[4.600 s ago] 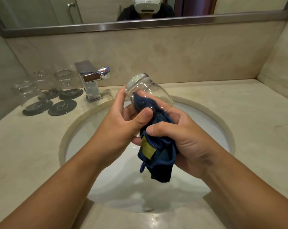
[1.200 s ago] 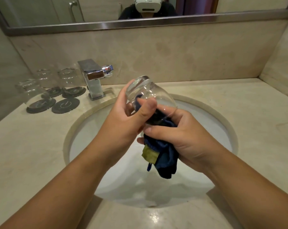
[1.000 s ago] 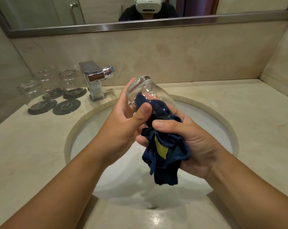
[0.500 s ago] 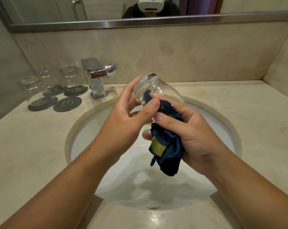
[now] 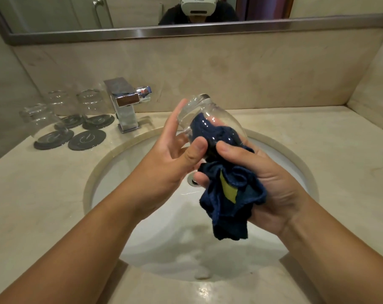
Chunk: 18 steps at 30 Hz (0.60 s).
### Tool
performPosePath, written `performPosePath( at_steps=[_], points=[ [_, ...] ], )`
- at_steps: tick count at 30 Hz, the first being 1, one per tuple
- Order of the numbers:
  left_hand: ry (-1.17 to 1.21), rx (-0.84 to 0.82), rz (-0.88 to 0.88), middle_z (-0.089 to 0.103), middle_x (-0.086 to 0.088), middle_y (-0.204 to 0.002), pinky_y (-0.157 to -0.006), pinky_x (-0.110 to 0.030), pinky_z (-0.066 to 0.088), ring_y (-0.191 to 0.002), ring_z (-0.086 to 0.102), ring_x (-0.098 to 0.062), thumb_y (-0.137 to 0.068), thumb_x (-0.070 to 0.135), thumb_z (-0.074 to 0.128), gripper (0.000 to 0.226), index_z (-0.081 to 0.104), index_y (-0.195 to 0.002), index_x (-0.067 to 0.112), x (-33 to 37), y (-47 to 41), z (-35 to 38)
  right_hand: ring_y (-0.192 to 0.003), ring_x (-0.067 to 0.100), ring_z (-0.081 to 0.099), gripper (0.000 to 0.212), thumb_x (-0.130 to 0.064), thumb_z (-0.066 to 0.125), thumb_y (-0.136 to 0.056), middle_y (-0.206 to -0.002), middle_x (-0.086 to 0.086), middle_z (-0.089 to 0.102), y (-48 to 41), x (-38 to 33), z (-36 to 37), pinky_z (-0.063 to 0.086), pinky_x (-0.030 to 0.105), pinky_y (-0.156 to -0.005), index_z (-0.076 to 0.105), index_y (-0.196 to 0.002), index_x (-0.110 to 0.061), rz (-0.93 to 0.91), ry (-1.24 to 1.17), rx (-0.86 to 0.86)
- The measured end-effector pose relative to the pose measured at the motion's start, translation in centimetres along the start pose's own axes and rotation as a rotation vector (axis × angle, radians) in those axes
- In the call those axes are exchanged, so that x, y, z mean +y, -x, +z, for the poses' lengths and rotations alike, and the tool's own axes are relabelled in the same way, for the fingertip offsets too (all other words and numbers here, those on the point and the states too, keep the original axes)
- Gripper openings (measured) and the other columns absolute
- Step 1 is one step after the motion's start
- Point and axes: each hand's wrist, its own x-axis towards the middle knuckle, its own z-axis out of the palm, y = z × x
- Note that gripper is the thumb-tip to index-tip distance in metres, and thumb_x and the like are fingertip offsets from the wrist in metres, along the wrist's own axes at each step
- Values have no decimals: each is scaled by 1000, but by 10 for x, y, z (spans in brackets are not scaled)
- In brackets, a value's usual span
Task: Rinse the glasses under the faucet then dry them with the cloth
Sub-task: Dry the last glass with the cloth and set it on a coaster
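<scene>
While left hand [image 5: 168, 159] pinches smooth rounded glass [image 5: 208, 110], right hand [image 5: 274, 178] grip clenches nubby navy cloth [image 5: 230, 205] inside

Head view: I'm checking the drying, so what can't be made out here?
All head view.
- Inside of the glass: the cloth stuffed into it hides any drops.
- Fingers of the right hand: mostly behind the cloth.
- Far left, glasses on coasters: too blurred to tell wet from dry.

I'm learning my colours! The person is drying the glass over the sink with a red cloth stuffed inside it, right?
Nearly. The cloth is dark blue, not red; the head view shows it. The rest is right: it is stuffed inside the glass, which the left hand holds over the sink.
</scene>
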Motion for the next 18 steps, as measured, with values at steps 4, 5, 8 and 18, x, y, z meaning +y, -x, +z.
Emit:
performPosePath(
  at_steps=[4,5,8,18],
  points=[
    [9,22,-6,67,-8,-144,-102,-49,53,-130,67,-25,-97,42,65,67,41,-159,31,6,4,3,-85,24,75,37,-5,73,-88,-112,13,75,-4,3,0,64,38,-76,78,-123,-17,-61,139,10],
    [20,51,1,70,-9,-139,-109,-55,53,-130,68,-28,-95,44,66,64,47,-153,24,7,6,6,-89,22,75,38,-3,75,-86,-110,14,77,-5,6,0,65,40,-81,78,-122,-16,-80,204,27],
    [25,150,17,77,-5,-126,-111,-53,55,-124,72,-26,-86,54,84,64,60,-134,19,5,8,13,-94,22,74,43,-5,75,-80,-109,19,76,-5,10,1,62,51,-95,79,-121,-18,-89,298,31],
    [135,-10,39,72,-12,-138,-94,-34,62,-127,71,-30,-75,41,72,84,48,-152,17,5,6,3,-86,25,72,49,-18,72,-87,-116,14,71,3,4,-1,62,34,-83,71,-136,-14,13,-10,-82]
  ],
)
